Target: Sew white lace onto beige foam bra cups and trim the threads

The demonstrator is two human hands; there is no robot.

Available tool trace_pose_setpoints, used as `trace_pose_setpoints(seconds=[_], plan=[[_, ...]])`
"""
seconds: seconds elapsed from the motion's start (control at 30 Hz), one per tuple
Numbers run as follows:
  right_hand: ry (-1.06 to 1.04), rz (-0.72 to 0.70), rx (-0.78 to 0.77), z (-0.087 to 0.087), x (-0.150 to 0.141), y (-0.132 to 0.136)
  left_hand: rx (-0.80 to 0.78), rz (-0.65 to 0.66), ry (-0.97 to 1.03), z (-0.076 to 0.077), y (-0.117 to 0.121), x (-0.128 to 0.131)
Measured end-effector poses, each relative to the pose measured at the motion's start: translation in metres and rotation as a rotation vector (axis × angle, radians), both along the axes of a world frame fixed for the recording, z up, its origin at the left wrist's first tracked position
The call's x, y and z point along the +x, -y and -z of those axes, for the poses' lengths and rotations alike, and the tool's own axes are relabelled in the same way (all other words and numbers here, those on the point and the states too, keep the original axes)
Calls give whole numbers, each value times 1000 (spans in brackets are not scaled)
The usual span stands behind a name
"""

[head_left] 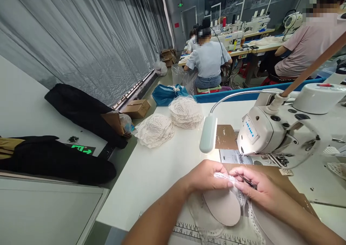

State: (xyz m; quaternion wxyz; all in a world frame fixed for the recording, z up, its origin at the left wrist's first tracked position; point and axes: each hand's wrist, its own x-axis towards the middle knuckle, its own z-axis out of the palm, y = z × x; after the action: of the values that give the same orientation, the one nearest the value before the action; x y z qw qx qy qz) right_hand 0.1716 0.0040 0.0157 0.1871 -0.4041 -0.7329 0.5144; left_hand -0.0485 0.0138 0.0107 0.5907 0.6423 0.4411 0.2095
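In front of the sewing machine [259, 129], my left hand [208, 176] is closed, its thumb and fingers pinching the white lace trim [224, 175] of a garment piece. My right hand [254, 187] is closed too, with its thumb and fingertips at the same lace. Dark thread snips [246, 181] lie in the right hand's fingers, partly hidden by them. Below the hands hang a smooth pale cup pad [223, 209] and sheer lace-edged fabric [200, 216]. A second pale pad [273, 223] shows under my right forearm.
Two stacks of cream lace pieces [155, 129] [186, 111] stand on the white table [129, 187]. A lamp [208, 133] hangs left of the machine head. Ruler markings [186, 232] run along the front. Co-workers [208, 59] sit at machines beyond a blue cloth bag [169, 94].
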Motion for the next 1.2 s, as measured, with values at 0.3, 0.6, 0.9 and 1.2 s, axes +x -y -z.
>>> trace_pose_setpoints(seconds=[0.3, 0.6, 0.9, 1.2], plan=[[74, -18, 64, -1, 17, -8, -174, -8, 161, -5, 2, 3], [13, -67, -38, 1, 8, -4, -238, 13, 93, -6, 2, 3], [61, -13, 20, 7, 7, -2, -257, 16, 99, -7, 2, 2], [12, -47, -11, 0, -2, -4, -222, 9, 2, -4, 3, 7]])
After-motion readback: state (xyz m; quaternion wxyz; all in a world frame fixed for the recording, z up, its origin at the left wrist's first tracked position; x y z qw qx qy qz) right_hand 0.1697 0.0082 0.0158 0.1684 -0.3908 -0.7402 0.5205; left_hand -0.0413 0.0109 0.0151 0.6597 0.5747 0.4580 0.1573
